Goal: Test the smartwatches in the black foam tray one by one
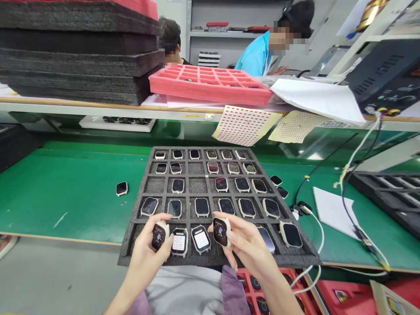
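A black foam tray point(197, 170) divided into compartments holds rows of square watch heads with pale cases. My left hand point(151, 245) grips a watch point(159, 235) at the tray's front left, its dark screen lit with small icons. Between thumb and fingers of my right hand point(244, 240) is another watch point(221, 232), tilted, its screen also lit. In the front row between my hands lie two watches showing white grid screens, one on the left point(179, 242) and one on the right point(201, 239). A few compartments in the second and third rows hold no watch.
A single watch point(121, 188) lies on the green bench point(82, 188) left of the tray. Cables point(323, 232) and white paper point(334, 210) are at the right. Above, a shelf bears black foam stacks point(78, 57) and a red tray point(210, 89). Two people are beyond.
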### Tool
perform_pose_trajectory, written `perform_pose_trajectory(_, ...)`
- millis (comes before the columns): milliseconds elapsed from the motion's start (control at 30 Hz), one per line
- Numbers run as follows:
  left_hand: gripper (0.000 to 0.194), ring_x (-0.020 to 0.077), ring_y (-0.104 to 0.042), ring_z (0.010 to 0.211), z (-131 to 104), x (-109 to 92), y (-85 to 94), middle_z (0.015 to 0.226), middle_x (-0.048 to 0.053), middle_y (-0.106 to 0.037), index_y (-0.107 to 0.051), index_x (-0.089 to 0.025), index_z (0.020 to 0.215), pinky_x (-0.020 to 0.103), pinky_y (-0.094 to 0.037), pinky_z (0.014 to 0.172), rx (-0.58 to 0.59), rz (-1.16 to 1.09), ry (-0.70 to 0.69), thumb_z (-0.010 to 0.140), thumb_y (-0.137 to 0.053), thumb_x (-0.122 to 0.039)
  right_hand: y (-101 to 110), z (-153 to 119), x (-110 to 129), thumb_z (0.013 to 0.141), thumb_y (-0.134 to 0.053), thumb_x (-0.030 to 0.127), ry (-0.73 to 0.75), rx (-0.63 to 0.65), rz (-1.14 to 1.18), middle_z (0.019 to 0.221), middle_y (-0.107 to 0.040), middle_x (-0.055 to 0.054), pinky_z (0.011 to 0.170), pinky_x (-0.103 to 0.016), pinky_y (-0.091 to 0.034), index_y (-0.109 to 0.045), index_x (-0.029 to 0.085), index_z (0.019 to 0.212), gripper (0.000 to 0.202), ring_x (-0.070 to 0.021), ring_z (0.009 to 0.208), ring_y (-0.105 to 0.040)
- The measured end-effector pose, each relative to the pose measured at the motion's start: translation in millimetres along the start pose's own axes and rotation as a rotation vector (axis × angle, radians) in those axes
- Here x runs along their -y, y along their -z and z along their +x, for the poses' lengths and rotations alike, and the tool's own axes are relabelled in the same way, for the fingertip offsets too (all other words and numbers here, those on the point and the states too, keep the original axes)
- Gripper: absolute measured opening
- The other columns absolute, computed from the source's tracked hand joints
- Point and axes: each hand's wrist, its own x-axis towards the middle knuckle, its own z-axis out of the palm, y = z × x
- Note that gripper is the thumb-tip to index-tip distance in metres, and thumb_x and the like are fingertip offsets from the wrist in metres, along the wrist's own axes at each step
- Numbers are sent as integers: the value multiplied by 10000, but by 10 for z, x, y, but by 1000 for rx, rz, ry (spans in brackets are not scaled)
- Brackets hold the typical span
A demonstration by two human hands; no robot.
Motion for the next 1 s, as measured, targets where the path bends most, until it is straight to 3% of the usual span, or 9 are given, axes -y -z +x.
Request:
perform_pose_trajectory(100, 418, 69, -356, 409, -1, 10, 6, 582, -79, -411, -507, -200, 1118, 175, -302, 384, -16, -53, 5, 748, -629, -351, 3, 0, -3, 802, -705, 336, 10, -15, -13, 951, -686, -139, 309, -196, -421, -623, 192, 1181, 414, -86, 369, -539)
perform_pose_trajectory(333, 368, 68, -367, 407, 0, 27, 31, 557, -85, -415, -538, -200, 1066, 169, -301, 382, -23, -41, -17, 736, -647, -322, 4, -3, -10, 790, -714, 366, -9, 4, -19, 965, -691, -156, 311, -217, -430, -606, 166, 1197, 466, -97, 369, -535)
perform_pose_trajectory(467, 543, 79, -451, 447, 48, 14, 31, 652, -55, -505, -458, -204, 1217, 187, -413, 434, 82, -109, 6, 728, -669, -309, -29, 7, 27, 845, -655, 338, -9, 30, -2, 1007, -682, -162, 360, -215, -437, -555, 184, 1248, 442, -108, 420, -564)
perform_pose_trajectory(633, 589, 196, -606, 741, 123, 36, 48, 857, 55, -612, -417, -187, 1297, 320, -531, 674, 314, -328, 31, 770, -631, -340, -43, 28, 32, 873, -601, 327, -36, 55, 43, 1087, -649, -173, 383, -196, -398, -576, 185, 1190, 349, -81, 441, -534)
perform_pose_trajectory(733, 516, 237, -626, 814, 131, 48, 50, 946, 88, -604, -444, -209, 1290, 341, -545, 638, 348, -468, 107, 815, -556, -377, -40, 35, 3, 874, -592, 323, -30, 17, 28, 1078, -655, -163, 379, -192, -404, -557, 191, 1218, 370, -81, 442, -540)
perform_pose_trajectory(867, 470, 254, -632, 828, 139, 48, 56, 955, 99, -593, -460, -206, 1275, 335, -562, 555, 417, -525, 157, 822, -529, -311, -36, 38, -32, 889, -569, 328, -22, 13, -21, 1042, -678, -157, 359, -218, -447, -500, 196, 1289, 428, -129, 446, -602)
perform_pose_trajectory(1000, 475, 254, -636, 847, 151, 43, 60, 971, 102, -601, -467, -194, 1268, 340, -568, 600, 442, -536, 156, 798, -530, -229, -36, 40, -35, 888, -573, 325, -12, 12, -84, 1041, -684, -158, 354, -220, -462, -480, 193, 1311, 452, -151, 466, -635)
